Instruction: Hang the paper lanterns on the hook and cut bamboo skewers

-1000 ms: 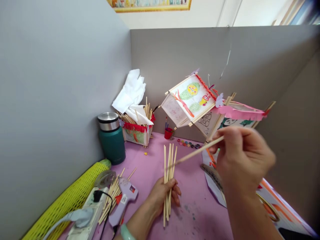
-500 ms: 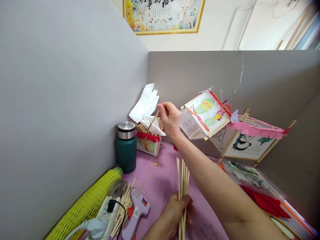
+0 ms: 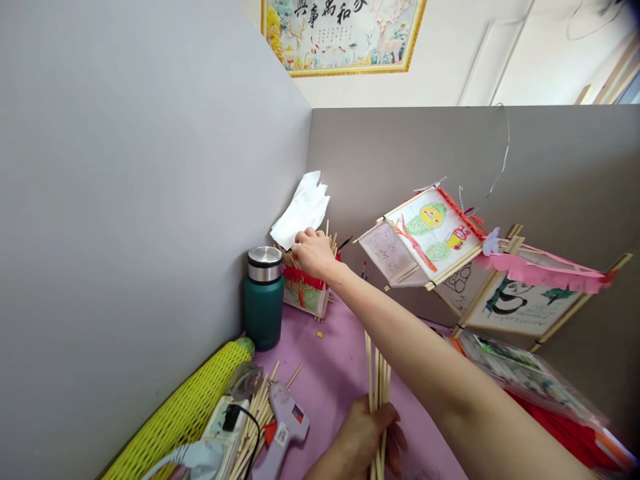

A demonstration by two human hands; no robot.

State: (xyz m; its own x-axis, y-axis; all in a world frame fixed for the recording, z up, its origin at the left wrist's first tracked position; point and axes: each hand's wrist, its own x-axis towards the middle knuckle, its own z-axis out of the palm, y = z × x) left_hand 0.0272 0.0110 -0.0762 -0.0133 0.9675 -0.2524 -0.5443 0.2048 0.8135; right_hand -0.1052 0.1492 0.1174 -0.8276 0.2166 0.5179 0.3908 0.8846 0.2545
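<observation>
Sticks [image 3: 379, 377] fisted in left hand [image 3: 363, 441], purple desk [image 3: 327, 373] btwn grey partitions [image 3: 125, 200]; right hand [image 3: 313, 253] at box [image 3: 306, 297], grip unclear.

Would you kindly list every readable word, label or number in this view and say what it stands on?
"興事萬和家", it seems, left to right, tops cropped: framed picture.
Small script beneath it: too small to read.
Glue gun sticker: too small to read.
Lantern panels: drawings, no legible text.
</observation>
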